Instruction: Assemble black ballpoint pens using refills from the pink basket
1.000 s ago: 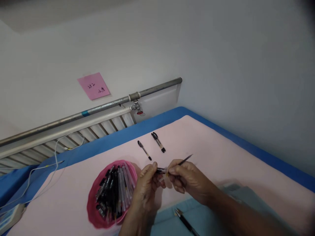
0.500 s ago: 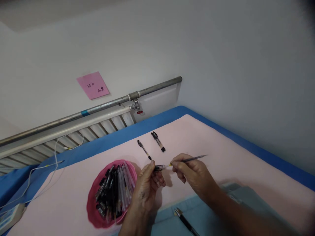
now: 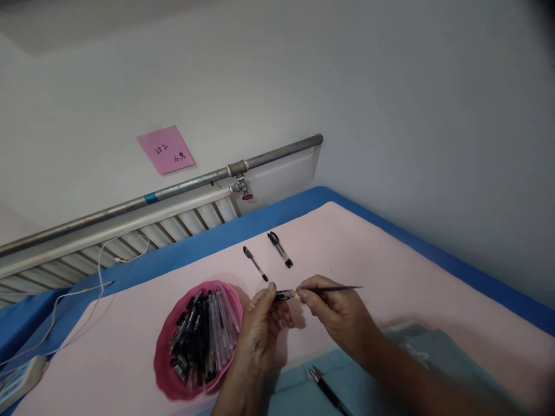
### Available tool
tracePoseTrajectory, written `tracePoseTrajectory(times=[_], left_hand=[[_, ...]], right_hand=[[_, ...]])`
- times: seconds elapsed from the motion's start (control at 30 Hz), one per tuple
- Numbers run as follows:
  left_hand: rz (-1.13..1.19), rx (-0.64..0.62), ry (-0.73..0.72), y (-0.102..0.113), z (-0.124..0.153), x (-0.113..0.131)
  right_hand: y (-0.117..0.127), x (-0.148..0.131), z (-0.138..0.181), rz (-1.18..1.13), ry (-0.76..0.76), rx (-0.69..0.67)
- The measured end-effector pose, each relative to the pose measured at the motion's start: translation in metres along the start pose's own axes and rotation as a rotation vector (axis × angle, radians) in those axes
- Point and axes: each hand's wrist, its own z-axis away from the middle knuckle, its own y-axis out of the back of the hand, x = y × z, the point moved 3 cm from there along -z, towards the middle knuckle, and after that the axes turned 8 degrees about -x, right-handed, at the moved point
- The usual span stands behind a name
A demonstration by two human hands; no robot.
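My left hand [image 3: 262, 323] pinches a short clear-and-black pen barrel [image 3: 284, 294] between thumb and fingers, its open end facing right. From the other side my right hand [image 3: 332, 303] grips a thin dark pen refill [image 3: 347, 288]. The refill's yellowish end meets the barrel's opening; how deep it sits I cannot make out. Beyond the hands, a pen [image 3: 255, 264] lies on the pink cover, and a pair of pens [image 3: 280, 249] lies side by side farther back. A pink bowl [image 3: 161, 370] full of pen parts [image 3: 203, 335] stands left of my left hand.
Near me, a black pen [image 3: 329, 393] rests on blue-grey cloth [image 3: 290, 387]. A white power strip [image 3: 21, 378] with cables sits at the left edge. Behind the table are a radiator [image 3: 182, 225] and a pipe [image 3: 281, 152]; a wall stands at right.
My right hand has moved slightly left, bringing the refill's end up to the barrel's opening. The refill now lies closer to level. My left hand has barely shifted.
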Motion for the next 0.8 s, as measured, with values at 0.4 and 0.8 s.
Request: tracePoseTrajectory(times=[0.4, 0.8], left_hand=[[-0.008, 0.005, 0.025, -0.005, 0.001, 0.002], [-0.058, -0.006, 0.021, -0.008, 0.003, 0.003]], right_hand=[[-0.002, 0.001, -0.001, -0.03, -0.007, 0.004], [-0.012, 0.025, -0.006, -0.695, -0.381, -0.055]])
